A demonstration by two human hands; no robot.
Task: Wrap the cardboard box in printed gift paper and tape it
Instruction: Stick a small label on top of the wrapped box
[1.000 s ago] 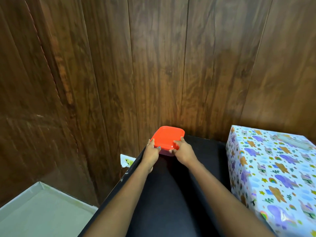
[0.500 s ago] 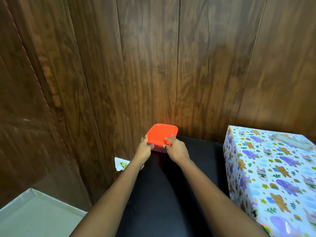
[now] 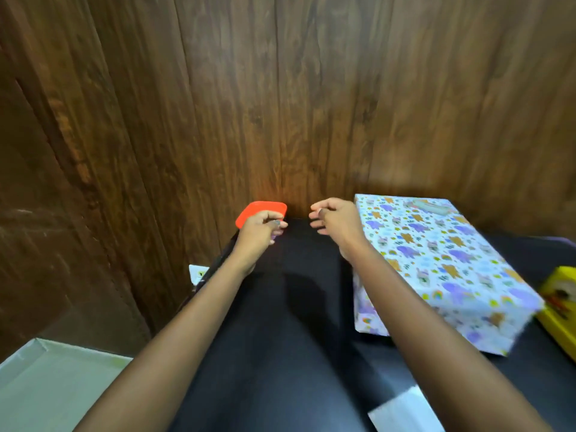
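The box wrapped in printed gift paper [image 3: 436, 260] lies on the black table [image 3: 296, 338], right of centre, with a strip of tape on its far top face. A small container with an orange lid [image 3: 265, 208] stands in the table's far left corner against the wall. My left hand [image 3: 260, 229] is at the container's near edge, fingers curled against it. My right hand [image 3: 335, 219] hovers between the container and the wrapped box's far left corner, fingers loosely curled and holding nothing I can see.
Dark wood panelling [image 3: 280, 104] closes off the back and left. A yellow box [image 3: 558, 310] sits at the right edge behind the wrapped box. A white paper piece [image 3: 405, 413] lies near the table's front. A wall socket [image 3: 197, 272] and pale floor [image 3: 56, 385] are at left.
My right hand has come off the orange lid and moved right toward the wrapped box. The view has swung right, bringing in more of the box and the yellow box.
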